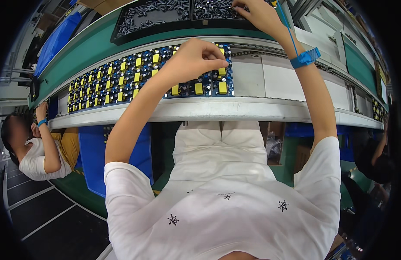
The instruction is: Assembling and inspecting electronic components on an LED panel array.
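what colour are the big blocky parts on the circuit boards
The blocky parts are yellow, clearest in the head view.

One large blue bin (91, 164), low, left of centre; one cardboard box (106, 6), upper left. Co-worker (52, 161), far left: white top (35, 164), mustard trousers (69, 145). Dark floor panels (39, 211), white-lined.

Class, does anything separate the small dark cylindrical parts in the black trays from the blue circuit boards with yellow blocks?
Yes: the trays' black front walls, a green bench strip, then a pale metal rail.
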Demonstrator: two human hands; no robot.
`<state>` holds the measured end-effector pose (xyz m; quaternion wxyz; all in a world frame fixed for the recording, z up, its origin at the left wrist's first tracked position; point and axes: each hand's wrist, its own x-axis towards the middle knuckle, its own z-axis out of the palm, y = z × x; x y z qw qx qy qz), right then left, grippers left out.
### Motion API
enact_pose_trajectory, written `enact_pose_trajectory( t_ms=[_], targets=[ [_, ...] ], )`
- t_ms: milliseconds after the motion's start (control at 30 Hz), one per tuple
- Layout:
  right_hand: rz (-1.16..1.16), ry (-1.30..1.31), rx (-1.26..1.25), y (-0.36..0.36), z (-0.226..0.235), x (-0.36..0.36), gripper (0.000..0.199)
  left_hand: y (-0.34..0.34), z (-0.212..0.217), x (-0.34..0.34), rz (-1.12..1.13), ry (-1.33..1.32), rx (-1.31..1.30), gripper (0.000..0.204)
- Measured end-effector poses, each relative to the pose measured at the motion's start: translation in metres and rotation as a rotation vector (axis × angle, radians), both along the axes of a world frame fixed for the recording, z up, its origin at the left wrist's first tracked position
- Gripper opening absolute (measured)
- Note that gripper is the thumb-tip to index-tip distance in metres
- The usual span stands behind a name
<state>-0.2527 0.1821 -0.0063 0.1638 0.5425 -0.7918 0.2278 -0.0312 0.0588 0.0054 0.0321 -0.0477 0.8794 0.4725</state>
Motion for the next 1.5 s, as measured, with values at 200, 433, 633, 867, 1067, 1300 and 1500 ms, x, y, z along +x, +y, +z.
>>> enact_pose_trajectory(
  t_ms=[200,433,633,867,1067,1300,1500],
  targets=[
    [0.001,-0.244,-0.120,0.012,0.008,0.018,0.017,0.007,-0.022,-0.011,-0.135,0.202,-0.370,0.012],
    [0.080,-0.536,-0.012,0.047,0.021,0.052,0.016,0.006,-0.029,-0.020,-0.181,0.326,-0.508,0.012],
    [0.226,-0.498,-0.088,0.061,-0.003,0.052,0.019,0.010,-0.026,-0.021,-0.201,0.322,-0.598,0.012],
    [0.185,-0.446,-0.025,0.064,0.002,0.064,0.018,0.011,-0.020,-0.020,-0.214,0.385,-0.691,0.015],
    [0.206,-0.458,-0.004,0.063,0.000,0.068,0.018,0.011,-0.019,-0.019,-0.213,0.364,-0.681,0.014],
    [0.230,-0.509,0.072,0.064,0.002,0.070,0.018,0.011,-0.021,-0.021,-0.250,0.408,-0.700,0.008],
    [0.312,-0.512,0.019,0.065,-0.008,0.069,0.018,0.017,-0.018,-0.018,-0.251,0.339,-0.685,0.014]
  ],
)
